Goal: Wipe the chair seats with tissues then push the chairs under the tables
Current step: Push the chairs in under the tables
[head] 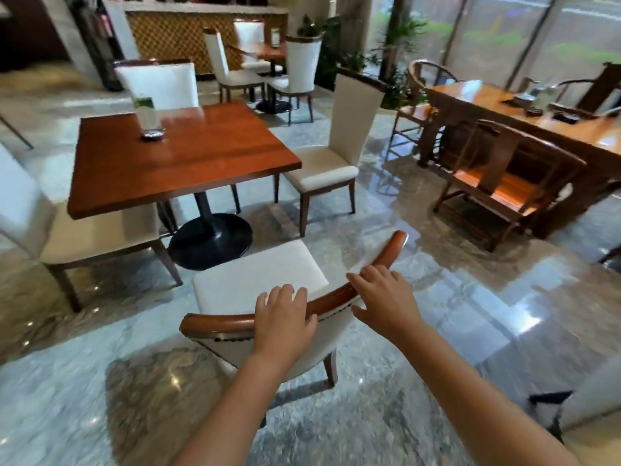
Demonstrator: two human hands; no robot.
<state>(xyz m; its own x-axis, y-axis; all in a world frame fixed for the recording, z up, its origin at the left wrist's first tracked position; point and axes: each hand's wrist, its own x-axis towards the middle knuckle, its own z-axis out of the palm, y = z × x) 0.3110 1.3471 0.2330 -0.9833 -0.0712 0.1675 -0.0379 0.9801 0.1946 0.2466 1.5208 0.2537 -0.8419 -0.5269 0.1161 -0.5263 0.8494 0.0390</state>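
Both hands rest on the wooden top rail of the chair (255, 280): the left hand (285, 317) curled over it, the right hand (383, 297) with fingers laid flatter. The chair stands pulled out from the counter (181, 156), so pushing in looks unfinished; 2 other chairs also sit out. No tissue shows.

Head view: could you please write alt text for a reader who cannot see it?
Two bare hands, the left hand and the right hand, rest on the wooden top rail of a white chair that stands pulled out from a square wooden table. Three more white chairs stand around the table on a glossy marble floor.
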